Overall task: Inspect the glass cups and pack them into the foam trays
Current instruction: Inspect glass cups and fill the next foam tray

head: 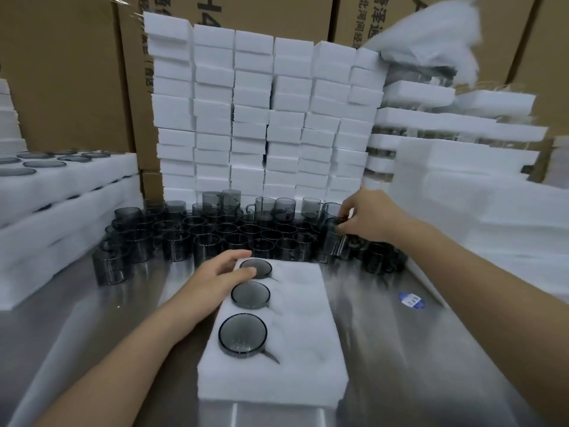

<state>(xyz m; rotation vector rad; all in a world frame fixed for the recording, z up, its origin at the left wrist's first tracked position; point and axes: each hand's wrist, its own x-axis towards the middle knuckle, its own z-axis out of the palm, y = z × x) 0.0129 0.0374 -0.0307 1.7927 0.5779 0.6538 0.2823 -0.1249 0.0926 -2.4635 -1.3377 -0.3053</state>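
Foam tray [295,343] lies lengthwise on the steel tabletop [400,349], nearest the camera. 3 smoky glass cups sit sunk in its L column: near cup [242,334], mid cup [250,294], far cup [256,268]; R column of pockets looks unfilled. Left hand [220,277] rests at the tray's far L corner, grip loose w/ fingers mostly straight, fingertips touching the far cup's rim, holding nothing. Blue-white sticker [411,300] on the tabletop R of tray. Beyond the tray, a crowd of loose cups [215,232] stands upright. Right hand [368,215] reaches to the crowd's R end, grip curled, pinching the rim of a cup [334,238]. Packed trays [61,192] stacked at L. Behind, a wall of white foam blocks [261,118], then cardboard boxes [67,72].
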